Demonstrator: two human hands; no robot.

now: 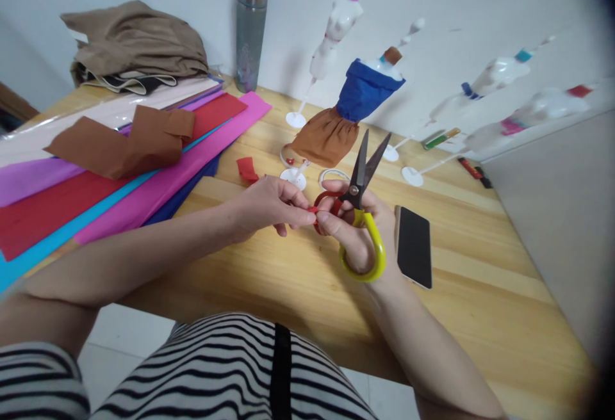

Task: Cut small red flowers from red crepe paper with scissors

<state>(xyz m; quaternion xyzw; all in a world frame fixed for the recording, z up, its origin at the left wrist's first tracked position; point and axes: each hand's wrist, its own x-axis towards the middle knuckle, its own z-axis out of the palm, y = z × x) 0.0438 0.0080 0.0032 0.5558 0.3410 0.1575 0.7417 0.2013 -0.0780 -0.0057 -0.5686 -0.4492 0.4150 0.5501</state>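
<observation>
My left hand [271, 205] pinches a tiny red scrap [313, 210] between thumb and fingertips; whether it is paper or cloth I cannot tell. My right hand [353, 231] meets it there, its thumb tip against the scrap. Scissors [354, 191] with one yellow and one red handle hang on my right hand, blades parted and pointing away from me. Just beyond the hands stands a small mannequin [348, 103] dressed in a blue top and a brown gathered skirt. Another red piece [246, 169] lies on the table, past my left hand.
Several white mannequins [336, 23] on round bases line the wall. Coloured sheets [187, 157] with a brown piece [129, 145] on top cover the left side. A steel bottle [250, 29], a folded brown cloth [139, 42] and a phone [414, 246] also rest on the wooden table [480, 292].
</observation>
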